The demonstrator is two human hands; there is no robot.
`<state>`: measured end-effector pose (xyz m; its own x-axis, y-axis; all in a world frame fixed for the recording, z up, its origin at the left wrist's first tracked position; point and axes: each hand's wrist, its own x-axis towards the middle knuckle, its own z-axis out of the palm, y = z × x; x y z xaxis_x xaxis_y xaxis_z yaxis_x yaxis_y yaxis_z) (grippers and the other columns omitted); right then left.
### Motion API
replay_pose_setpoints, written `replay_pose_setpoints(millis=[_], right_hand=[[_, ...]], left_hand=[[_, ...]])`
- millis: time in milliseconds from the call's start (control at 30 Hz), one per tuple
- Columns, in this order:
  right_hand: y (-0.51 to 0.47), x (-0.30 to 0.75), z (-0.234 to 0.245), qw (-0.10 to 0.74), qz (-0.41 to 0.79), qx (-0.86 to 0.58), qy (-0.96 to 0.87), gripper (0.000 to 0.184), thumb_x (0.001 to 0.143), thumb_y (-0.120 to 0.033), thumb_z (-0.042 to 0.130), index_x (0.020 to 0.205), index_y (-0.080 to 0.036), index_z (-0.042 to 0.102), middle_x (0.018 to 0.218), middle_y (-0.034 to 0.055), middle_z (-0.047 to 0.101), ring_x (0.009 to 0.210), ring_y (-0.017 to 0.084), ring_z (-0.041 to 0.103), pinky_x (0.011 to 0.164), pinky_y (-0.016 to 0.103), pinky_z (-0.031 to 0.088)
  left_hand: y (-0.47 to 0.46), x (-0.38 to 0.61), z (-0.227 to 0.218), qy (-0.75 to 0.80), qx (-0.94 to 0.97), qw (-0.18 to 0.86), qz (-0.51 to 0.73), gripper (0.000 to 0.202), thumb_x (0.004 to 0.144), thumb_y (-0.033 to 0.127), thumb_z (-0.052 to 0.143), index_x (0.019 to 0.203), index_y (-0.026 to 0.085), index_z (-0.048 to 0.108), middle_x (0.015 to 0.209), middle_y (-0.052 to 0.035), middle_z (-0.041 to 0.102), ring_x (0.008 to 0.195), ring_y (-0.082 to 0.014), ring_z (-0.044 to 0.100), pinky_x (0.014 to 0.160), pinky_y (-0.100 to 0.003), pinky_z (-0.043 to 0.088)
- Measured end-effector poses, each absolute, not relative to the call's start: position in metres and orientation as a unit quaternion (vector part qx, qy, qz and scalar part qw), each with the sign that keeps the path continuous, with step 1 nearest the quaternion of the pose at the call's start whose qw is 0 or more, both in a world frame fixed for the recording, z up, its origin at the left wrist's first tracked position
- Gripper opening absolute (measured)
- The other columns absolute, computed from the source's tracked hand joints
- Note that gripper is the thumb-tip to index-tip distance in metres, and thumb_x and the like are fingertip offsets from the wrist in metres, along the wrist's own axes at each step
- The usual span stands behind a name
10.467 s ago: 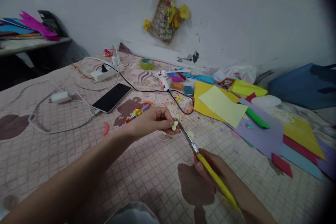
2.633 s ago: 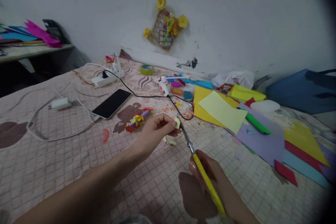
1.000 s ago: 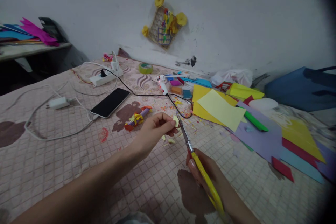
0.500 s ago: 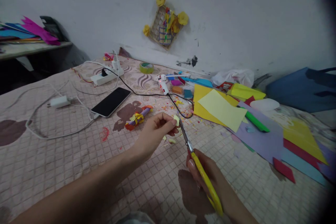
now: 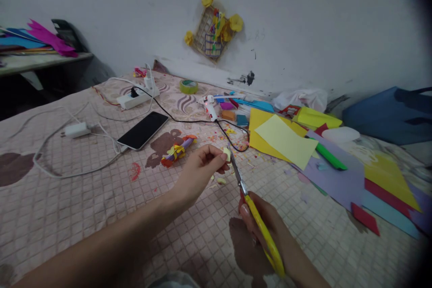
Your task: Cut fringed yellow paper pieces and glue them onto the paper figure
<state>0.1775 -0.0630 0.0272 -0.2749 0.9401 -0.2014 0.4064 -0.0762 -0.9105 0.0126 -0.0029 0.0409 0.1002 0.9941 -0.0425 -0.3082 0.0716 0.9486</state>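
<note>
My left hand (image 5: 199, 171) pinches a small pale yellow paper piece (image 5: 227, 154) between thumb and fingers, just above the patterned bed cover (image 5: 60, 207). My right hand (image 5: 266, 229) grips yellow-handled scissors (image 5: 253, 211). Their metal blades (image 5: 236, 172) point up and away, and the tips touch the paper piece. A few yellow scraps (image 5: 220, 181) lie on the cover right under my left hand. A small bundle of coloured paper (image 5: 177, 149) lies just beyond it.
Coloured paper sheets (image 5: 286, 139) spread across the right side, with a green marker (image 5: 327, 155). A glue gun (image 5: 209, 105) with a black cord, a phone (image 5: 143, 130), a power strip (image 5: 135, 94), a charger (image 5: 77, 129) and a tape roll (image 5: 188, 86) lie further back. A blue bag (image 5: 388, 112) sits at far right.
Over the last second both hands have stayed nearly in place, with the blades working at the paper piece. Compared with ten seconds ago, the piece looks smaller and more scraps lie below.
</note>
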Motion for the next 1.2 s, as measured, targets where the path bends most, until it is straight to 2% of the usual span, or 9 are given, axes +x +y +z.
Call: replay_pose_setpoints(millis=[600,867,1100,1200], right_hand=[[-0.064,0.179,0.025,0.267,0.475,-0.538,-0.643,0.036,0.083,-0.053,0.045,0.067,-0.021,0.042,0.054,-0.0045,0.041,0.048,0.010,0.037,0.045,0.023,0.031],[-0.065,0.180,0.018,0.281,0.483,-0.551,-0.620,0.031,0.082,-0.047,0.051,0.068,-0.020,0.043,0.056,-0.0048,0.042,0.048,0.009,0.038,0.044,0.021,0.032],[-0.060,0.185,0.014,0.333,0.576,-0.536,-0.520,0.047,0.076,-0.066,0.049,0.067,-0.020,0.044,0.049,-0.0074,0.041,0.034,0.006,0.033,0.033,0.019,0.030],[-0.056,0.190,0.013,0.363,0.610,-0.495,-0.501,0.046,0.080,-0.062,0.048,0.067,-0.018,0.051,0.044,-0.0069,0.042,0.032,0.005,0.034,0.033,0.019,0.033]], left_hand=[[-0.003,0.013,0.040,0.402,0.430,0.606,0.534,0.013,0.079,0.026,0.061,0.073,0.015,0.055,0.063,0.0013,0.060,0.059,-0.0082,0.054,0.059,-0.021,0.042],[-0.004,0.013,0.041,0.406,0.433,0.604,0.531,0.013,0.080,0.025,0.059,0.074,0.015,0.055,0.064,0.0012,0.060,0.060,-0.0078,0.053,0.059,-0.020,0.042],[-0.004,0.012,0.037,0.355,0.516,0.612,0.483,0.015,0.078,0.026,0.063,0.075,0.014,0.054,0.067,0.0021,0.054,0.061,-0.0086,0.050,0.059,-0.022,0.041],[-0.010,0.014,0.036,0.322,0.592,0.594,0.439,0.014,0.077,0.024,0.064,0.076,0.013,0.056,0.071,0.0006,0.054,0.065,-0.0092,0.049,0.060,-0.022,0.039]])
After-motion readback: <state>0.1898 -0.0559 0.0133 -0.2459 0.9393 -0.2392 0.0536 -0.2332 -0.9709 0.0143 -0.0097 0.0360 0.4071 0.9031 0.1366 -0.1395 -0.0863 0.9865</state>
